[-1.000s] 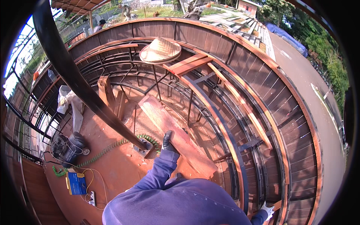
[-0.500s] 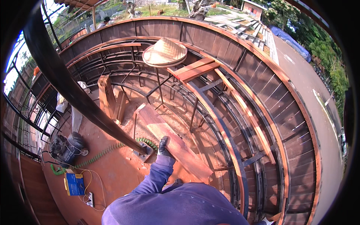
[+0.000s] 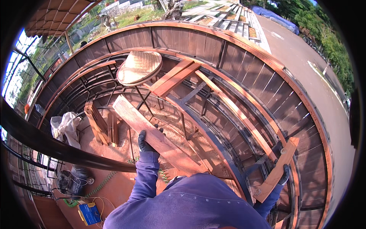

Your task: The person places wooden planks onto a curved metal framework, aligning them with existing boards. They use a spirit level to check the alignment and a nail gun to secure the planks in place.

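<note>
While the gloved left hand (image 3: 146,143) clasps a long plank (image 3: 155,134) on the near side of the conical hat (image 3: 139,68) in the head view, the fingers of the right hand (image 3: 284,174) wrap around a shorter board (image 3: 277,171) well to the hat's right. Gripping each near mid-length, ends kept off the curved metal frame (image 3: 224,152) sweeping right from the hat, should aid balance. Both lengths of wood are flat, straight-edged and reddish, the hat woven
</note>
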Available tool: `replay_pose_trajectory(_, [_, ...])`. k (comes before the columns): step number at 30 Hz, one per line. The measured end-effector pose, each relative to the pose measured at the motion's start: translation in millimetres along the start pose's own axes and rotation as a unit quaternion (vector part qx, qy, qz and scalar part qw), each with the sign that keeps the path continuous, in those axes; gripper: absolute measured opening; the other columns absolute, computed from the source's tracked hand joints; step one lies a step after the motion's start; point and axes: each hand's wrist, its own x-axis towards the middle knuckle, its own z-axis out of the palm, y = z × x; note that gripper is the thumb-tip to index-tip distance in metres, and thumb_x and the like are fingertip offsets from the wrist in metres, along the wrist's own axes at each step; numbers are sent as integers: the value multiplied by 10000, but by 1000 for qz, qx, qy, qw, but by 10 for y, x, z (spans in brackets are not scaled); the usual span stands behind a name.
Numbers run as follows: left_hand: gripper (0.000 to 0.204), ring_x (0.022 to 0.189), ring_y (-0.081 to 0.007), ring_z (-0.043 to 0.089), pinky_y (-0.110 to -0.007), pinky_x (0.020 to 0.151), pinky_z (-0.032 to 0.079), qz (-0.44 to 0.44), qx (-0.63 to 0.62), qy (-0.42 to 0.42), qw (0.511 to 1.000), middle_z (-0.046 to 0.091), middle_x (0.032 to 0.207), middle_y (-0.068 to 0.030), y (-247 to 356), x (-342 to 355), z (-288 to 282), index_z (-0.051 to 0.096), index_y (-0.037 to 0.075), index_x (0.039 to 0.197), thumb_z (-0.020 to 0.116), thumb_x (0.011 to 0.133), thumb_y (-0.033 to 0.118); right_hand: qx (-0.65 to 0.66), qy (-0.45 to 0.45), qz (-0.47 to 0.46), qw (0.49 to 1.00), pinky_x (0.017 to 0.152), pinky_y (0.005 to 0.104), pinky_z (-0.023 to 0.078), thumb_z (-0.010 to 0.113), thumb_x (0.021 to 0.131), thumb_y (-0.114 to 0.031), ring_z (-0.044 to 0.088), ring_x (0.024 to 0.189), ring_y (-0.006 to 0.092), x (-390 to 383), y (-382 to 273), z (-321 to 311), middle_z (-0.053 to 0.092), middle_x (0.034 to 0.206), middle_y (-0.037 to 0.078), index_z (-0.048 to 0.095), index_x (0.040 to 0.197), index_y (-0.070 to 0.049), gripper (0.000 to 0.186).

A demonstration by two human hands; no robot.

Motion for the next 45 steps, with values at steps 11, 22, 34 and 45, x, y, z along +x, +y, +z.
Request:
replay_pose_trajectory(11, [349,859,-211,629,-354,806,525,102,189,-1,977,643,959,-69,350,1744,-264,609,30,1039,680,796,270,-135,-107,116,978,663,294,533,649,817,-66,609,791,216,473,992,2184,555,1151,147,407,1414,-46,645])
replay_pose_trajectory(22, [595,1039,-160,602,-287,926,490,-213,344,-346,847,619,1184,-83,-713,3666,819,401,2,1416,649,883,92,-400,12,17,916,1107,321,352,774,733,4,443,1324,209,635,2498,2482,471,1436,121,400,1435,15,795])
replay_pose_trajectory(34, [384,1049,-174,585,-300,907,466,-255,477,-426,726,657,1107,-61,-2332,4882,325,635,13,1161,699,867,251,-538,168,-89,821,1082,364,394,793,686,-40,496,1273,304,398,2537,3123,516,1373,168,458,1404,-46,792])
replay_pose_trajectory(45, [443,1022,-184,639,-287,907,514,-331,350,-366,796,651,1136,-122,-1934,4437,233,460,-32,1321,622,913,27,-609,170,-62,772,1066,381,412,812,686,-134,505,1248,333,399,2530,3234,520,1364,171,464,1392,-70,790])
